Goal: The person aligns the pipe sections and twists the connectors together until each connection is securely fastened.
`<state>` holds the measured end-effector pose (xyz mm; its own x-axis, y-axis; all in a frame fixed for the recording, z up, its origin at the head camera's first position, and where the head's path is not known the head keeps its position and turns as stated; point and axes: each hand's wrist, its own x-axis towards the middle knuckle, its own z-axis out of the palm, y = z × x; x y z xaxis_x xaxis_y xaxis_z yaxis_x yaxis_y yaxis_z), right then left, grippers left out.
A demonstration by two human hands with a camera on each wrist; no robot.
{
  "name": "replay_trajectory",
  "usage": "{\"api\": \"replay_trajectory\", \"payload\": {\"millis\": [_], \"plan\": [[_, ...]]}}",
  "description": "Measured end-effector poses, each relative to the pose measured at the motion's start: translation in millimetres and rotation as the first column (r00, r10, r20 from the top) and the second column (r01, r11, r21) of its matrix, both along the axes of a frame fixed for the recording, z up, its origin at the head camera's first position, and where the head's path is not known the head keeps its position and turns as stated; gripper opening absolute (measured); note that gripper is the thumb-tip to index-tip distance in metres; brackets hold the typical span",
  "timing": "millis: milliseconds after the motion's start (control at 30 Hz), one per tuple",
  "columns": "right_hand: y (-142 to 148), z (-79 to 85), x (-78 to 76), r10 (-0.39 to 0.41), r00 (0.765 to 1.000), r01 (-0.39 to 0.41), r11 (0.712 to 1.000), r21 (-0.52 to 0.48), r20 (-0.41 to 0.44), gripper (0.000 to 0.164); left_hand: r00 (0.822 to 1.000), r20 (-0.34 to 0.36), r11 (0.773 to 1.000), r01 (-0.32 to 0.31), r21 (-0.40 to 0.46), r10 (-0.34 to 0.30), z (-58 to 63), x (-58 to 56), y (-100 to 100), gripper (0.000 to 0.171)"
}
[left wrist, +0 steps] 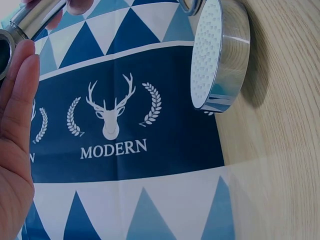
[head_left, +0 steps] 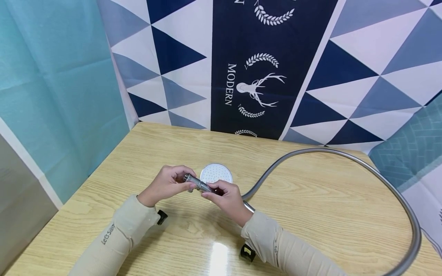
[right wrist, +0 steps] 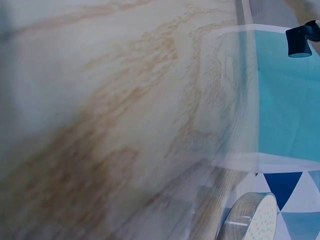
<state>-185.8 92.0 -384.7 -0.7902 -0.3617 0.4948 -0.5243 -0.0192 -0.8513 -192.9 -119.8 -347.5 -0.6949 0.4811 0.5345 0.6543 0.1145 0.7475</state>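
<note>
A chrome cylindrical fitting [head_left: 199, 183] is held up between both hands over the table. My left hand [head_left: 167, 186] grips its left end with thumb and fingers. My right hand [head_left: 229, 199] pinches the other end. In the left wrist view the fitting [left wrist: 37, 19] shows a round open mouth beside the fingers. Just beyond the hands lies a round shower head [head_left: 216, 173], its white nozzle face up towards the head camera. The right wrist view catches only part of this shower head [right wrist: 247, 220], and no hand.
A grey shower hose [head_left: 324, 149] arcs across the right side of the wooden table [head_left: 304, 214]. Near my right wrist a short chrome piece [head_left: 248, 207] shows. Patterned cloth [head_left: 186, 57] hangs behind the table, and a teal cloth [head_left: 62, 88] at the left.
</note>
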Motion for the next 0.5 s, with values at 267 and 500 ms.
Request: {"api": "replay_trajectory", "payload": {"millis": [267, 500], "plan": [[0.5, 1.1, -0.1, 0.003, 1.0, -0.003, 1.0, 0.008, 0.012, 0.019, 1.0, -0.01, 1.0, 0.003, 0.001, -0.002, -2.0, -1.0, -0.3, 0.013], [1.1, 1.9, -0.2, 0.009, 1.0, -0.01, 0.999, 0.031, 0.014, 0.016, 1.0, 0.017, 1.0, 0.002, 0.011, -0.002, 0.7, 1.1, -0.5, 0.012]]}}
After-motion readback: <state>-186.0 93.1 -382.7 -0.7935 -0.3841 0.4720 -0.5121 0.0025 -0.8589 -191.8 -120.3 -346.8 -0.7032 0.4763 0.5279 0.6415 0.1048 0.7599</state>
